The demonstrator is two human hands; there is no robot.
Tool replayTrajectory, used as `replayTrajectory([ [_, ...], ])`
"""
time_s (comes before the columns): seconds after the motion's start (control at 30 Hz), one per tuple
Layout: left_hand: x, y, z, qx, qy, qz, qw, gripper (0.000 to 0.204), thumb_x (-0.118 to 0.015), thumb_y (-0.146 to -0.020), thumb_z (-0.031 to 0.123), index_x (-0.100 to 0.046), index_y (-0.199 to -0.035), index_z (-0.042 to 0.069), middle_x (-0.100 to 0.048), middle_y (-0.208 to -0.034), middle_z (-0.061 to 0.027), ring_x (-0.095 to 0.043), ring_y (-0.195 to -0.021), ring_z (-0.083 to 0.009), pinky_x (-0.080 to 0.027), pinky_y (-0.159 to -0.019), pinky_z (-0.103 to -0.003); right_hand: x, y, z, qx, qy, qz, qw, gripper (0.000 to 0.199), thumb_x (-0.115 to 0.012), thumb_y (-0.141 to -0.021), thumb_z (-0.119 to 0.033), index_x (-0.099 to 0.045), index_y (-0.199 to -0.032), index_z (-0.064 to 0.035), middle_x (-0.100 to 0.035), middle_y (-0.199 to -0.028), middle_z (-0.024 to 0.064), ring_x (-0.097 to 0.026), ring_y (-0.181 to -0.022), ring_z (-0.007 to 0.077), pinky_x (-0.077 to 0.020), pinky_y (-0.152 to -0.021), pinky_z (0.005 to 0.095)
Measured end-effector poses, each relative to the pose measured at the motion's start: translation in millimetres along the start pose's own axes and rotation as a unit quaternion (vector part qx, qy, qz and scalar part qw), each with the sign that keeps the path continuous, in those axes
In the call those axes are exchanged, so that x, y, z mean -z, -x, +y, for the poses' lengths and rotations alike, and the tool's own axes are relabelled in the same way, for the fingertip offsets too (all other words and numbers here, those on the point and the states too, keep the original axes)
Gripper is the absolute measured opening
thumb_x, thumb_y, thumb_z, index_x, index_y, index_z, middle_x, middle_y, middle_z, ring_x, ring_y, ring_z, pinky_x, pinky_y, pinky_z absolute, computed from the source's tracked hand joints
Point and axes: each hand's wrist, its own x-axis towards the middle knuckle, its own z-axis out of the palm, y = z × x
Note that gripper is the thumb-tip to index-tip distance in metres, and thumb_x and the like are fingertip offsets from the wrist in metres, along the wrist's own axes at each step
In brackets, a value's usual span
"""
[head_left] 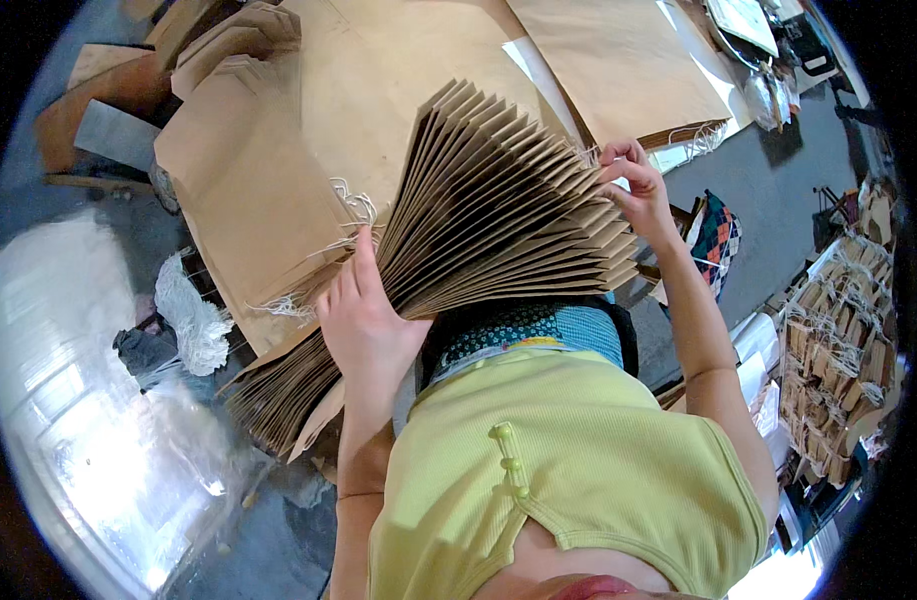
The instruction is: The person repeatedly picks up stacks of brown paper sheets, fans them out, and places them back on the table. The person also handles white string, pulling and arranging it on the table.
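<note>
A thick bundle of brown paper bags [498,200] is spread like a fan across my lap and the table's near edge. Its folded edges splay widest at the upper right and narrow toward the middle. My left hand [366,315] presses down round the narrow part of the bundle, with the thumb pointing right. At the fan's right edge my right hand [633,185] pinches the edges of some bags between thumb and fingers. White string handles [353,205] stick up just beyond my left fingers. The bundle's other end droops below my left hand.
A flat pile of brown paper bags [243,170] lies at the left of the table [378,60], and another pile [623,70] at the far right. Crumpled plastic [190,310] is beside the table's left edge. String-tied bundles [838,350] stand at the right, near a checkered cloth [715,240].
</note>
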Motion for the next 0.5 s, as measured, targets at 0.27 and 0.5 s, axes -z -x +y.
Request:
replayTrajectory([
  [0.27, -10.0, 2.7, -4.6, 0.007, 0.012, 0.048, 0.999, 0.097, -0.085, -0.057, 0.04, -0.041, -0.137, 0.008, -0.059, -0.114, -0.0121, -0.057, -0.107, -0.0289, -0.041, -0.089, -0.042, -3.0, 1.0, 24.0, -0.096, -0.106, 0.004, 0.99, 0.007, -0.07, -0.079, 0.0, -0.065, -0.084, -0.0003, -0.058, -0.099, 0.0057, -0.056, -0.096, 0.0163, -0.0435, -0.087, 0.0283],
  [0.5, -8.3, 6.0, -1.6, 0.03, 0.027, 0.03, 0.999, 0.092, -0.083, -0.058, 0.036, -0.042, -0.136, 0.01, -0.059, -0.114, -0.011, -0.056, -0.107, -0.028, -0.04, -0.09, -0.041, -2.9, 12.0, 52.3, -0.199, -0.253, 0.041, 0.946, 0.006, -0.058, -0.086, 0.003, -0.059, -0.084, -0.0022, -0.057, -0.093, 0.0052, -0.056, -0.092, 0.0149, -0.0447, -0.085, 0.0266],
])
